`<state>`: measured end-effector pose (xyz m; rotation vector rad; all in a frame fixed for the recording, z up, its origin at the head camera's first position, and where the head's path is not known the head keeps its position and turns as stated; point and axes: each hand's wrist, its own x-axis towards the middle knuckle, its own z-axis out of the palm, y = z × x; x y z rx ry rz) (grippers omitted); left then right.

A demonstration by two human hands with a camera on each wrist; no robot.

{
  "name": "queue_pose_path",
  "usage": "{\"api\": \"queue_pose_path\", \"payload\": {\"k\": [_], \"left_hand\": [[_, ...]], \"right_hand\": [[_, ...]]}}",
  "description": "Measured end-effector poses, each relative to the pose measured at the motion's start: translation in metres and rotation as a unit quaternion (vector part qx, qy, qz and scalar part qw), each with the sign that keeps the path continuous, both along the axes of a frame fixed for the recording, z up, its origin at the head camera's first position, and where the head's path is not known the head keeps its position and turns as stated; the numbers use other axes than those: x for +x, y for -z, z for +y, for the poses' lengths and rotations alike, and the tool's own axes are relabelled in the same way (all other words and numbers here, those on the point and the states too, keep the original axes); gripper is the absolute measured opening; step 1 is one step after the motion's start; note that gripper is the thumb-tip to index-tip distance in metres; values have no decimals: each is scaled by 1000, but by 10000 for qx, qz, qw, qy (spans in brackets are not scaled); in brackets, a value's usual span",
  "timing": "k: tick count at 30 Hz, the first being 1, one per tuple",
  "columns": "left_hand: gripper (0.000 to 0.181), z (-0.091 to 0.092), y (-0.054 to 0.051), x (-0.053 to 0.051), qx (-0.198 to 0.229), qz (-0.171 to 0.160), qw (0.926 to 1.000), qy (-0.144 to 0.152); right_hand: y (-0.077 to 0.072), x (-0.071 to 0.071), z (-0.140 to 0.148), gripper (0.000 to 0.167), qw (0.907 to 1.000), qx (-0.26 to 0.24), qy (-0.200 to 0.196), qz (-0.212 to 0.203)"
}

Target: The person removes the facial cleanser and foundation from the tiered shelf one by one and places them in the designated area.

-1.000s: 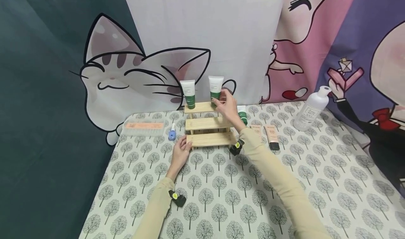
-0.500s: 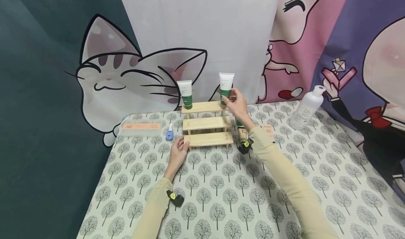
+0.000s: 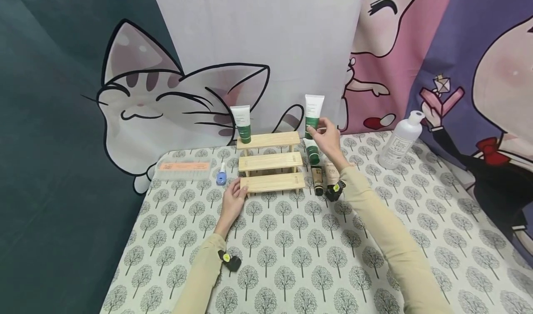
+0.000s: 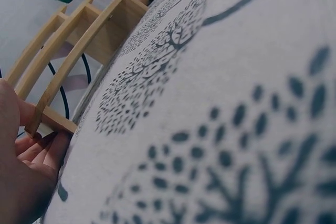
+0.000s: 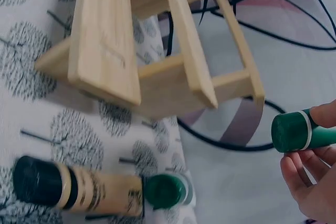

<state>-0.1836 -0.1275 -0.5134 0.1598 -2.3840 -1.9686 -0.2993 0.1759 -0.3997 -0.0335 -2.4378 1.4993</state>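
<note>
A white-and-green squeeze tube [image 3: 314, 108] is pinched near its green cap by my right hand [image 3: 328, 140], upright and to the right of the wooden rack's top step. With thumb and fingers my left hand [image 3: 232, 200] grips the left end of the bottom step of the three-step wooden rack [image 3: 272, 182]. In the left wrist view, the thumb lies over the step's end and the fingers go beneath it. A matching tube [image 3: 241, 123] stands on its cap at the top step's left end. Behind the right hand, another green-capped tube [image 3: 312, 152] lies on the table.
Right of the rack lie a tan tube with a black cap [image 3: 317, 181] and a pale peach tube [image 3: 331, 174]. A white pump bottle [image 3: 400, 140] stands farther right. Left are a small blue bottle [image 3: 221, 175] and a clear case [image 3: 184, 168]. A printed curtain [image 3: 266, 36] hangs behind.
My right hand has carried the squeeze tube rightward, from over the top step to beyond the rack's right end. My left hand keeps its grip on the bottom step. The view has shifted slightly.
</note>
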Motion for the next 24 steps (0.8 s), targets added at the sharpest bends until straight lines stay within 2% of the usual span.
{"api": "queue_pose_path", "payload": {"k": [5, 15, 16, 22, 23, 24], "left_hand": [[55, 0, 0, 0, -12, 10, 10000, -19], [55, 0, 0, 1, -22, 78, 10000, 11], [55, 0, -5, 3, -11, 55, 10000, 21], [55, 0, -5, 2, -15, 29, 10000, -3], [55, -1, 0, 0, -16, 51, 10000, -18], [55, 0, 0, 0, -15, 40, 10000, -17]], "right_hand": [[10, -1, 13, 44, 9995, 115, 193, -226], [27, -2, 34, 47, 9980, 59, 190, -604], [28, -2, 35, 48, 9977, 66, 200, -641], [40, -4, 46, 54, 9958, 206, 334, -825], [43, -5, 47, 55, 9952, 233, 349, -885], [45, -5, 49, 56, 9946, 259, 355, -944]]}}
